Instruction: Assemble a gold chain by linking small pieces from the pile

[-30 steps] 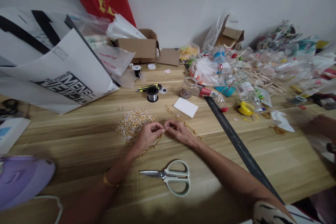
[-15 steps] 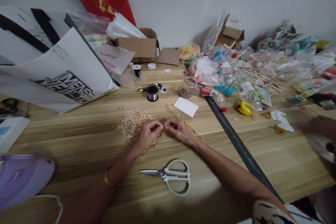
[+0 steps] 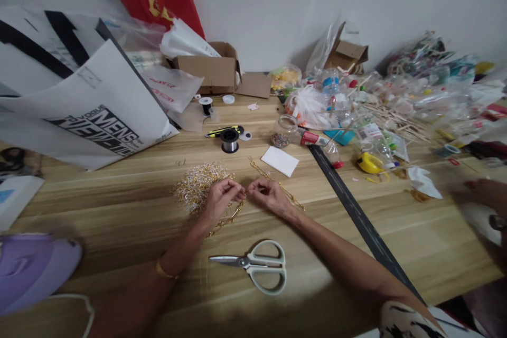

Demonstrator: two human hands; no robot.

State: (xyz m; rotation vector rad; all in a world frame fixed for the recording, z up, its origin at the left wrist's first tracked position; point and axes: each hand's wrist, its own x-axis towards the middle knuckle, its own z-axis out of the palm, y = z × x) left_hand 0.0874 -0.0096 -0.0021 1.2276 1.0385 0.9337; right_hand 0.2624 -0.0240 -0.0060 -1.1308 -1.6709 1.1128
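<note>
My left hand [image 3: 222, 196] is closed in a pinch on the end of a gold beaded chain [image 3: 227, 223], which trails down the table below the palm. Fingertip to fingertip with it, a small gap between, my right hand [image 3: 268, 195] pinches too; what it holds is too small to make out. A heap of gold and silver bead pieces [image 3: 194, 185] lies against the left hand's far side. Another gold chain [image 3: 291, 198] runs past the right hand, partly hidden behind it. Nearer me lie scissors [image 3: 253, 264] with pale handles, blades pointing left.
Beyond the hands stand a wire spool [image 3: 229, 141], a white card [image 3: 280, 161] and a jar of beads [image 3: 282, 134]. A black strip [image 3: 356, 211] crosses the table at right. Bottles and sticks [image 3: 396, 116] crowd the back right. Another person's hand [image 3: 485, 193] is at the right edge.
My left hand has shifted slightly left, so the fingertips of both hands are a little farther apart. The right hand has barely moved.
</note>
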